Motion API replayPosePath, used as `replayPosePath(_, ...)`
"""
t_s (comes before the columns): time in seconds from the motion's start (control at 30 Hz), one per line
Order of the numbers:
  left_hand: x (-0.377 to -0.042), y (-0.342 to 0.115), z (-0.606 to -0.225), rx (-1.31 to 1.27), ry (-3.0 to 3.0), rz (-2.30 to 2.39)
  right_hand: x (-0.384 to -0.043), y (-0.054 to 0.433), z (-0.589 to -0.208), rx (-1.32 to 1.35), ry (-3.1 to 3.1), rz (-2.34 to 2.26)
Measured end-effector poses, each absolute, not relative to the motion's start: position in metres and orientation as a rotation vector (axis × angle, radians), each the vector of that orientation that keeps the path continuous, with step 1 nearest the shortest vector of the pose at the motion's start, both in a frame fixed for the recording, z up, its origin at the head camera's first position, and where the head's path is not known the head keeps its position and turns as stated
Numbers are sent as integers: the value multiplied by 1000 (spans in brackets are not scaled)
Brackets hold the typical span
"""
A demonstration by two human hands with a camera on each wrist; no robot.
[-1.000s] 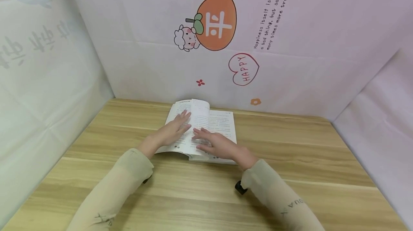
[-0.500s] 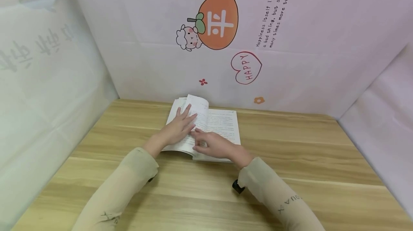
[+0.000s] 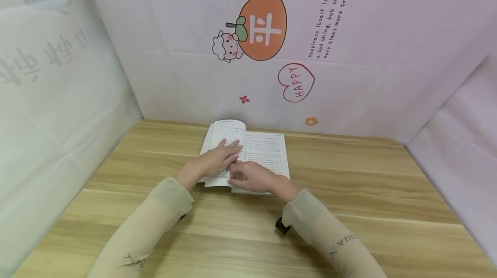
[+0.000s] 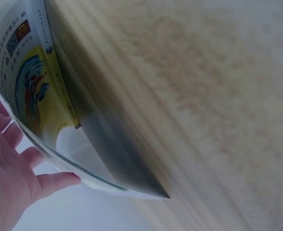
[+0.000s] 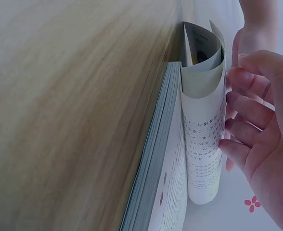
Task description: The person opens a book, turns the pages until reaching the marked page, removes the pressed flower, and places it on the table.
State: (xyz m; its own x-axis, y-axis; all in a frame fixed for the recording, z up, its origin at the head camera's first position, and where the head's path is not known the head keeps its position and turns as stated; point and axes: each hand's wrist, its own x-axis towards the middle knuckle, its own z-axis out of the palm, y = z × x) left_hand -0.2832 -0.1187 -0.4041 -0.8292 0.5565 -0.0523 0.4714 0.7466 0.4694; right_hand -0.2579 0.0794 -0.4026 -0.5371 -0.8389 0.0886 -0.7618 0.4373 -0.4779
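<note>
An open book [image 3: 268, 153] lies near the back wall, its left-hand pages curving up from the spine. Spread over those pages is my left hand [image 3: 215, 160], fingers extended. My right hand [image 3: 252, 176] is beside it at the lower middle of the book, fingers loosely bent. In the right wrist view, fingertips of the right hand [image 5: 266, 120] touch the bulging printed page [image 5: 201, 130], with the left hand behind. The left wrist view shows the left hand [image 4: 11, 173] against the lifted side, its yellow illustrated cover [image 4: 35, 91] visible underneath.
The wooden table [image 3: 233, 239] extends around the book. A white printed cloth [image 3: 174, 83] hangs behind it, with pale cloth walls on both sides. Sleeves cover both forearms, and a black device [image 3: 282, 226] shows at the right wrist.
The left hand has moved slightly down and right over the pages. The right hand's fingers have bent more and both hands are closer together. The curved pages have shifted shape.
</note>
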Motion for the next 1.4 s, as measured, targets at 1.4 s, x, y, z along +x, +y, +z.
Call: replayPosePath(1.4, -282, -136, -405, 616, 2725, 582, -256, 184, -396, -875, 2622, -444)
